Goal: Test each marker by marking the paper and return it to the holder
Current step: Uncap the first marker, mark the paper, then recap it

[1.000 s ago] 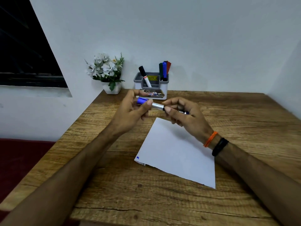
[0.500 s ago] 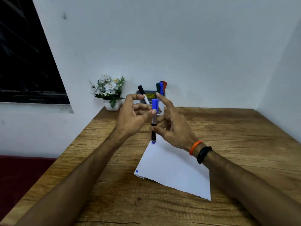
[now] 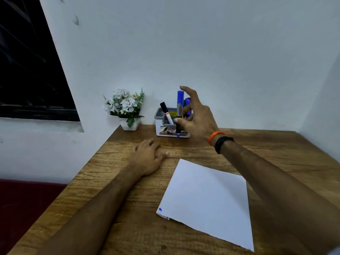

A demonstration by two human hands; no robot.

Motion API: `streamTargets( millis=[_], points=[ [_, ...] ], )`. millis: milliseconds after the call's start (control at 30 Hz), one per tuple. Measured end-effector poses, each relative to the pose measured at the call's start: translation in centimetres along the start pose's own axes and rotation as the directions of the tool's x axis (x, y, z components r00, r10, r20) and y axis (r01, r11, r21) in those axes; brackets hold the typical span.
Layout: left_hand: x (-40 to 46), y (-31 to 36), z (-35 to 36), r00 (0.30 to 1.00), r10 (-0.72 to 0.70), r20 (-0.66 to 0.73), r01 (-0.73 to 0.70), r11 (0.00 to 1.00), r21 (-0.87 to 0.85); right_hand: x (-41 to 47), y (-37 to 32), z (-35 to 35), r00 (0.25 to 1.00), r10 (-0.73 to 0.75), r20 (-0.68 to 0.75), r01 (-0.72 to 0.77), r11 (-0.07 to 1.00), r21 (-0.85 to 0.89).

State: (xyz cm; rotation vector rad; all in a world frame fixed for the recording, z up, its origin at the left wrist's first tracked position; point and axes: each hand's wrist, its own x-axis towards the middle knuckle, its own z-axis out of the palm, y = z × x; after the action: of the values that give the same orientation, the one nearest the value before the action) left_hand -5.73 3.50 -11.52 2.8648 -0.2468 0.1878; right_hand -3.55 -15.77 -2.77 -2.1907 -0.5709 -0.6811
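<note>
Marker (image 3: 180, 105) in my right hand (image 3: 197, 118): I have it upright in front of the holder (image 3: 172, 126), blue cap on top, thumb and a fingertip pinching its dark lower barrel while my other fingers fan out above. Its lower end hangs level with the holder's front face; I cannot tell whether it touches the holder or is still clear of it. My left hand (image 3: 149, 156) lies palm down on the table (image 3: 276, 153), fingers relaxed, gripping nothing, just beyond the far left corner of the paper (image 3: 207, 196). That sheet sits at an angle near me, with one small blue mark (image 3: 160, 210) by its near left corner. In the holder I see a black-capped marker (image 3: 166, 112) leaning left in the front compartment, and more pens (image 3: 187, 105) at the back, mostly hidden behind my fingers. A pot of white flowers (image 3: 125, 107) stands left of the holder against the wall. I wear an orange band (image 3: 215, 137) and a black band (image 3: 222, 143) on my right wrist.
</note>
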Motion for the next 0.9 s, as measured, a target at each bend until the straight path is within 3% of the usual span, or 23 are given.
streamTargets(
  millis=[367, 600, 900],
  points=[
    [0.3, -0.4, 0.7, 1.0, 0.011, -0.022, -0.01, 1.0, 0.02, 5.7, 1.4, 5.0, 0.997, 0.009, -0.076, -0.012, 0.999, -0.039],
    [0.5, -0.4, 0.7, 1.0, 0.014, -0.028, -0.013, 1.0, 0.024, 5.5, 2.1, 6.3, 0.997, 0.067, 0.033, -0.062, 0.988, -0.138],
    [0.4, -0.3, 0.5, 1.0, 0.009, -0.009, -0.009, 0.999, 0.031, 5.8, 1.6, 5.2, 0.993, 0.118, 0.025, -0.115, 0.988, -0.105]
  ],
)
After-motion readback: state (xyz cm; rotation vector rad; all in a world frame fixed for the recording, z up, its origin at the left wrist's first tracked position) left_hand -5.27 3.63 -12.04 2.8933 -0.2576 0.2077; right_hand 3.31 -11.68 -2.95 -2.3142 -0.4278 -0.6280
